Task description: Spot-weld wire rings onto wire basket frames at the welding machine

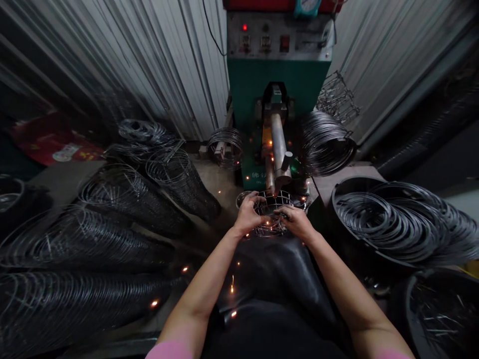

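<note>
Black apron (277, 299) is covering the lap, with sparks (232, 284) glowing over it. Beyond it, a round wire basket (271, 229) is sitting between the fingers of both hands, just under the metal electrode arm (278, 142) of a green machine (243, 94). On the basket's left side, the left hand (247, 214) is curving, thumb and fingers parted in a half-open hook, steadying the wires. On its right side, the right hand (297, 222) is holding a wire at the rim, its fingers nearly closed. At the far left, a dark bin (20, 202) is holding something shiny, too dim to tell. On the right, a black tub (341, 230) is holding wire rings (389, 219), many spilling over its right edge; nearer, another tub (409, 294) is containing loose wire pieces (441, 319).
</note>
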Motion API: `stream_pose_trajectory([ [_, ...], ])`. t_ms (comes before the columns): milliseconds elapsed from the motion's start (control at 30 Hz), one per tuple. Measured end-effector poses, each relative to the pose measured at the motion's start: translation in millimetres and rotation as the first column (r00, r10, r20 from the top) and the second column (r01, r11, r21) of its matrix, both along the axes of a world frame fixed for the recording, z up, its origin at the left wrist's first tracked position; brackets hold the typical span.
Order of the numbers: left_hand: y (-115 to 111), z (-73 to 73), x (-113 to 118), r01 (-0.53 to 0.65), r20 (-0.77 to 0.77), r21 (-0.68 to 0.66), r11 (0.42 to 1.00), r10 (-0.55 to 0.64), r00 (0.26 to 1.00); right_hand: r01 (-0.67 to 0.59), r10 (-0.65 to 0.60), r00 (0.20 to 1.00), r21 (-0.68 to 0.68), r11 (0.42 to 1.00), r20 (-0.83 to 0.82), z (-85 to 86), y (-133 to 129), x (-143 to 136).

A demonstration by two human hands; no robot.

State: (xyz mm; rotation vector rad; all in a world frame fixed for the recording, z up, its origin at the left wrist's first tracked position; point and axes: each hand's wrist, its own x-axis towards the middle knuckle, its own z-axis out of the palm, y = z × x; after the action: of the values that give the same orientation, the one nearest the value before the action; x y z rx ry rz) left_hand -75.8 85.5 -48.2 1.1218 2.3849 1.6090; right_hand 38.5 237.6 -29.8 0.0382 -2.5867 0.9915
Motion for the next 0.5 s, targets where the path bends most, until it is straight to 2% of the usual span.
stream_pose_trajectory([
  [200,10,0.5,-12,-0.037,-0.039,-0.006,0.999,0.037,0.999,0.072,-0.072,0.997,0.016,0.997,0.000,-1.4,2,-12],
  [300,10,1.3,-10,-0.064,-0.056,0.001,0.998,0.064,0.996,0.153,-0.159,0.984,-0.074,0.985,-0.085,0.4,-6,-5],
  [367,10,1.4,-6,-0.101,-0.053,0.002,0.995,0.101,0.993,0.240,-0.270,0.954,-0.204,0.949,-0.131,-0.1,-12,6],
  [400,10,1.3,-4,-0.115,-0.048,0.005,0.993,0.115,0.992,0.286,-0.331,0.937,-0.298,0.911,-0.113,-1.4,-15,13],
  [433,10,0.9,-4,-0.120,-0.038,0.005,0.993,0.121,0.992,0.331,-0.387,0.920,-0.413,0.848,-0.058,-3.4,-17,19],
  [467,10,0.2,-4,-0.120,-0.016,0.004,0.993,0.120,0.993,0.368,-0.419,0.907,-0.545,0.754,0.033,-6.1,-18,26],
  [500,11,-0.6,-5,-0.110,0.018,0.003,0.994,0.110,0.994,0.393,-0.415,0.899,-0.676,0.623,0.140,-9.5,-18,32],
])
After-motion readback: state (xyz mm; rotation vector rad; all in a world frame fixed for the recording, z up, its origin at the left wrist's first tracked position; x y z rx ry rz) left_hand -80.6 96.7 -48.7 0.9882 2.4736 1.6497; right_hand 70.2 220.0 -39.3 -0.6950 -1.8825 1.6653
